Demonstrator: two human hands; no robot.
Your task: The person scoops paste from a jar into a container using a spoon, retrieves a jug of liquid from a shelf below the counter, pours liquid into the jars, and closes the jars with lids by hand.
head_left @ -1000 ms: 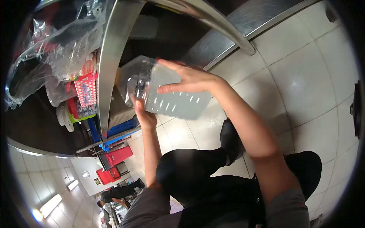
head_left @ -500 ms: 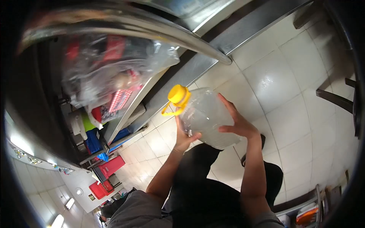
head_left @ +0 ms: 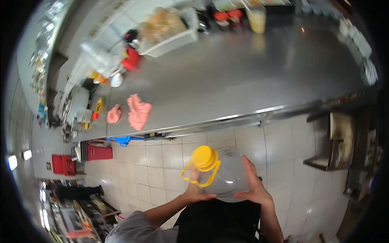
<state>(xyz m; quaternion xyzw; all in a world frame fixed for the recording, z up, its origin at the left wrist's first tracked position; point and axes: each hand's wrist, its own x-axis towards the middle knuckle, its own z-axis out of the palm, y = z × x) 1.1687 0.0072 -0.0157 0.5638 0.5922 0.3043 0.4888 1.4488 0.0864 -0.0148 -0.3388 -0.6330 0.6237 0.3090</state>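
Note:
A large clear plastic bottle (head_left: 229,176) with a yellow cap (head_left: 204,157) and a yellow loop handle is held in front of my body, its cap toward the camera. My left hand (head_left: 197,188) grips the bottle's left side, its thumb along the near face and its fingers partly hidden behind the handle. On the right side my right hand (head_left: 256,186) presses against the bottle with its fingers stretched up along the wall. What the bottle contains is hard to make out.
Beyond the bottle runs a steel counter (head_left: 210,85) bearing pink cloths (head_left: 139,112), a white basket (head_left: 172,43) and a container of yellowish liquid (head_left: 257,21). Wooden furniture (head_left: 334,141) stands at the right. Red bins (head_left: 100,152) and a person in dark clothes (head_left: 75,192) are at the left.
The view has risen from the lower shelf and floor to the countertop. The bottle came out from beside the shelf, turned cap toward the camera, and is now held before my body in both hands.

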